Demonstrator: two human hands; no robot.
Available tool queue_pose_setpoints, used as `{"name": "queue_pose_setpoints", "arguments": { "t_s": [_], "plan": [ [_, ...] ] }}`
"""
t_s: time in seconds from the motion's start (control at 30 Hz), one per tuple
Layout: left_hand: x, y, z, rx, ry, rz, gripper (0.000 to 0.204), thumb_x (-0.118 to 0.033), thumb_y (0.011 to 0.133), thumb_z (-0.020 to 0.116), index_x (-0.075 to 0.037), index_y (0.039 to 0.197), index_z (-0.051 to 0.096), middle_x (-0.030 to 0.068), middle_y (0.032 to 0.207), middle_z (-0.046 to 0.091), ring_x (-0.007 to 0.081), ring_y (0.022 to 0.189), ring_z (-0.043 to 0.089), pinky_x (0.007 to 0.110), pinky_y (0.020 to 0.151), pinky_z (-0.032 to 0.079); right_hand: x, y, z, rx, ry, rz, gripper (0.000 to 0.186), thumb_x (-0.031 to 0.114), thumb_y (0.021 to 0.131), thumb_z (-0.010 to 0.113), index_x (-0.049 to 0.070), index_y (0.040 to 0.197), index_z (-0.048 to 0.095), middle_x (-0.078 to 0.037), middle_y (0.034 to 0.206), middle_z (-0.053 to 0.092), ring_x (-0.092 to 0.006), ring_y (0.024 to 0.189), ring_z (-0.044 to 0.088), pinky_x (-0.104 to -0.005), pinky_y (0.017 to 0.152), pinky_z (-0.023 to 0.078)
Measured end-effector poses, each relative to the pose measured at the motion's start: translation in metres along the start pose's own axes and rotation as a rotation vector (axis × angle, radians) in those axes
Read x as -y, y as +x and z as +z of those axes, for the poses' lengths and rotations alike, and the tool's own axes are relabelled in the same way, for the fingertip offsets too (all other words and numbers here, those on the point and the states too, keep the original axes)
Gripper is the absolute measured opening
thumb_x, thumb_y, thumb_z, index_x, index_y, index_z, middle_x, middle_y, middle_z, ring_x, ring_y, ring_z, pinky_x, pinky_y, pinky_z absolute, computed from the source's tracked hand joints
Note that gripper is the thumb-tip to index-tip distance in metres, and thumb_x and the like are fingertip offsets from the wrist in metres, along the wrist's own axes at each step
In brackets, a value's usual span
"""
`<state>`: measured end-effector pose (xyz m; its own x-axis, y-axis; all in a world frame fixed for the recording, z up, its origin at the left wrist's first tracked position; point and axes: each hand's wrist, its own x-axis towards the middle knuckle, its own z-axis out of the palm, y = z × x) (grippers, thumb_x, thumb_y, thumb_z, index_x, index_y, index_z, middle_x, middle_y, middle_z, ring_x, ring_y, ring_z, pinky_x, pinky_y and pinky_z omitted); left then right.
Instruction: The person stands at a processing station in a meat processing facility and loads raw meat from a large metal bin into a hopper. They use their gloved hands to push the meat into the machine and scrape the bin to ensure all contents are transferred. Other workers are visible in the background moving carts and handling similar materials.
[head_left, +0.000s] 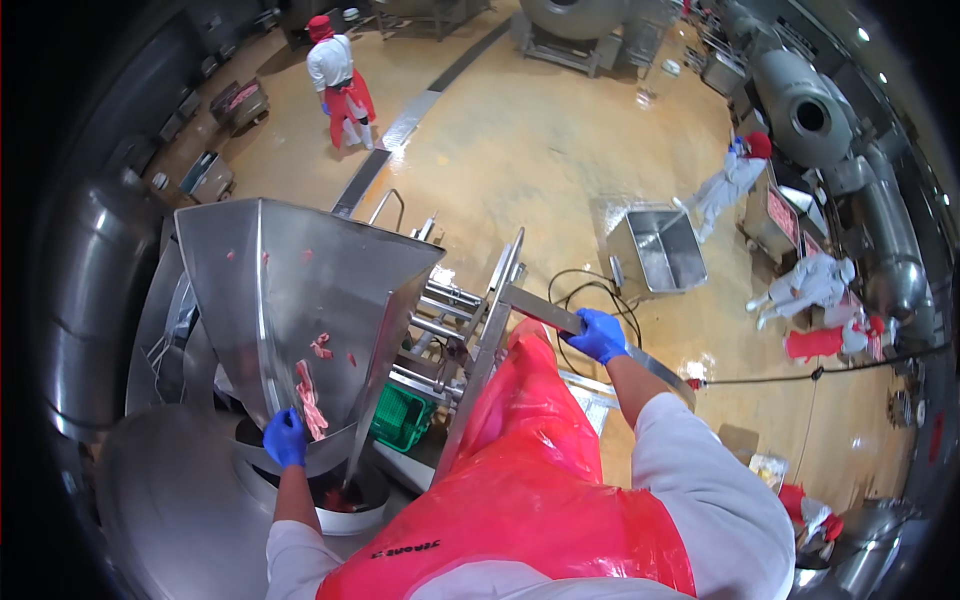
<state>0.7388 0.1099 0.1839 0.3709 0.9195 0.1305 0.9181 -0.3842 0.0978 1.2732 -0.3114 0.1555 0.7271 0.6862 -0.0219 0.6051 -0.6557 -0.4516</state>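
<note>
My left hand (pixel 286 437), in a blue glove, is at the lower end of a large tilted metal chute (pixel 330 270). Its fingers are curled, and what they hold, if anything, is hidden. Beside it, a long strip of raw meat (pixel 310 402) lies on the chute wall, with small scraps (pixel 321 346) higher up. Beneath the chute's lip is a round opening (pixel 350 492) in a big steel vessel (pixel 175 500), with some red meat visible inside. On my right, my gloved right hand (pixel 600 336) is wrapped around a flat metal rail (pixel 540 308).
A green crate (pixel 401 416) sits below the platform frame. Down on the wet floor stand a steel bin (pixel 658 250) and a coiled black hose (pixel 575 290). A person in a red apron (pixel 340 80) is far left; several people work beside meat bins (pixel 775 215) at right.
</note>
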Motion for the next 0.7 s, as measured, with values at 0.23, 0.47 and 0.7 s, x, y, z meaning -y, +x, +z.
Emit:
{"name": "queue_pose_setpoints", "arguments": {
  "t_s": [0.23,0.47,0.7],
  "plan": [
    [-0.008,-0.001,-0.015,-0.005,-0.068,-0.084,0.033,-0.043,0.088,0.056,-0.015,0.086,0.073,0.0129,0.086,0.07,0.0366,0.08,0.067,0.047,0.072,0.053,0.011,-0.004,-0.001,0.063,-0.061,0.05,0.046,0.047,0.071,0.08,0.008,0.093,0.068,-0.019,0.087,0.07,-0.0408,0.084,0.067,-0.0468,0.072,0.053],
    [0.003,-0.006,-0.012,0.083,-0.011,-0.094,0.036,-0.044,0.091,0.053,-0.015,0.089,0.074,0.0131,0.085,0.072,0.0319,0.083,0.07,0.048,0.084,0.052,-0.013,-0.008,0.015,-0.045,-0.007,-0.089,0.045,0.043,0.068,0.086,0.006,0.088,0.068,-0.017,0.073,0.066,-0.0365,0.066,0.064,-0.0456,0.062,0.05],
    [-0.003,-0.009,-0.024,0.087,-0.019,-0.093,0.033,-0.043,0.091,0.056,-0.016,0.089,0.074,0.0127,0.09,0.072,0.0298,0.088,0.069,0.048,0.083,0.052,-0.012,-0.003,0.014,-0.019,-0.004,-0.042,0.045,0.041,0.07,0.086,0.006,0.091,0.069,-0.018,0.075,0.068,-0.0352,0.066,0.065,-0.0452,0.061,0.049]
  ]
}}
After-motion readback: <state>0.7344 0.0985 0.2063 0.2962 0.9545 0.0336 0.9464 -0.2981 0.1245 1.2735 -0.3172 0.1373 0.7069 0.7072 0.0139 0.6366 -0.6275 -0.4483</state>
